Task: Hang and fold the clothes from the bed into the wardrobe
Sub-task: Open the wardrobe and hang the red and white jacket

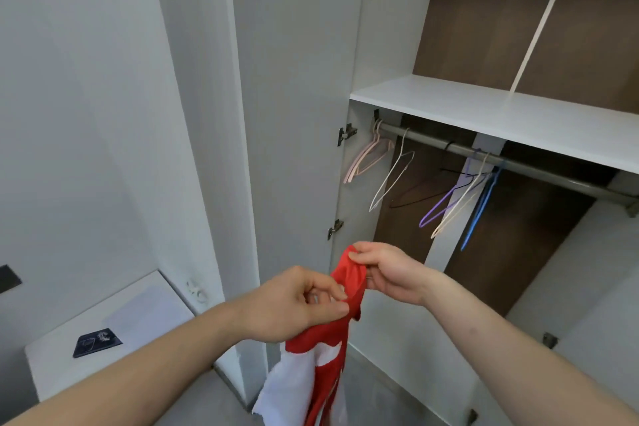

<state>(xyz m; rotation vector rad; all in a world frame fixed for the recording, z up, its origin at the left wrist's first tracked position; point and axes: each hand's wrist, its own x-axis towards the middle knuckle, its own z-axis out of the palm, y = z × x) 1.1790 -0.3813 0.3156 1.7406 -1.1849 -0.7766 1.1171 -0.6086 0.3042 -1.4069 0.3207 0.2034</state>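
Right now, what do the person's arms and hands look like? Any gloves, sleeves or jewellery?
Both are bare. The left hand and right hand wear no gloves, and no rings show on the fingers. Both forearms are uncovered as far as the picture's edge: no sleeves, watch or bracelet in view.

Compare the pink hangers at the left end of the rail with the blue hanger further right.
The pink hangers are a bunch of thick ones pressed against the wardrobe's side wall; the blue hanger is single, thin wire. The pink ones hang apart from the others; the blue one sits in a cluster beside a purple hanger and a cream one. All hang empty on the same rail.
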